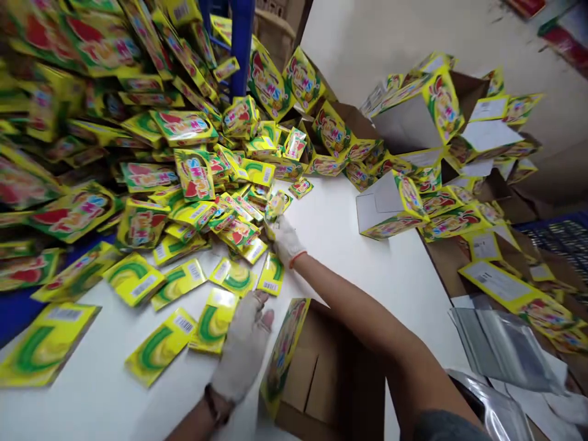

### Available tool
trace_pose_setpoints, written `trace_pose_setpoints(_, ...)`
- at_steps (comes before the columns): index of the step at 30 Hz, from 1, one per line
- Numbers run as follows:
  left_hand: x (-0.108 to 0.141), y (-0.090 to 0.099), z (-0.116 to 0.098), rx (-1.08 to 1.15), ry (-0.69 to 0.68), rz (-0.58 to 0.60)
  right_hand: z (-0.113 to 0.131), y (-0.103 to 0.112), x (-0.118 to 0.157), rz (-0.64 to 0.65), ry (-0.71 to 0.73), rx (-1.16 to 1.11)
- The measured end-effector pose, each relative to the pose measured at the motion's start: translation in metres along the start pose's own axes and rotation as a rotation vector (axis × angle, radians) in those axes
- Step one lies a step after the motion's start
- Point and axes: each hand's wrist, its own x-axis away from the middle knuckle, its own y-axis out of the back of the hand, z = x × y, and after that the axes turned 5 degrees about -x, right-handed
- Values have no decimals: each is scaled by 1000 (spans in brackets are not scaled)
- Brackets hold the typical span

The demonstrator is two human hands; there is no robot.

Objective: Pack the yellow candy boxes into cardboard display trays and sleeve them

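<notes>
My left hand (242, 343), in a pale fabric glove with bare fingertips and a dark band at the wrist, is low over the white table. Its fingers are slightly bent and apart, with nothing visible in them. Beside it lies a yellow packet (215, 321) with a green curve on it. My right hand (283, 240), also gloved and with a red band at the wrist, reaches to the near edge of the pile of small yellow packets (236, 229). Its fingers are partly hidden and blurred among the packets. Below my right forearm stands an open cardboard box (287, 355); its visible inside shows bare cardboard.
A large heap of fruit-print packets (138, 177) covers the left side. Open printed cartons (390, 205) are stacked at the right and back. Clear plastic sheets (503, 343) lie at the lower right. A blue post (242, 49) rises behind the heap.
</notes>
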Motion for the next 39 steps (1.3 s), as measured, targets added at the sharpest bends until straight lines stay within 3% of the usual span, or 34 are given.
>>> trace_pose_setpoints(3,-10,12,-15,243,31,-51,15,-11,45,24,-110,-84)
trace_pose_setpoints(6,-9,19,-25,668,9,-13,36,9,91,211,-117,15)
trace_pose_setpoints(9,-3,19,-32,870,-18,99,52,25,145,368,-91,173)
trace_pose_setpoints(12,2,18,-34,911,111,224,53,23,201,303,-15,197)
trace_pose_setpoints(16,4,20,-30,997,283,268,42,16,252,222,267,262)
trace_pose_setpoints(20,6,18,-26,993,292,315,35,12,259,232,460,475)
trace_pose_setpoints(25,9,11,-24,988,148,332,39,1,250,43,402,453)
trace_pose_setpoints(29,11,10,-25,948,104,294,40,-5,248,5,313,399)
trace_pose_setpoints(32,15,10,-27,943,108,339,37,-6,248,-72,315,410)
trace_pose_setpoints(34,16,10,-28,967,138,350,35,-7,249,-93,399,469)
trace_pose_setpoints(39,15,14,-28,987,180,332,32,-7,253,11,703,809)
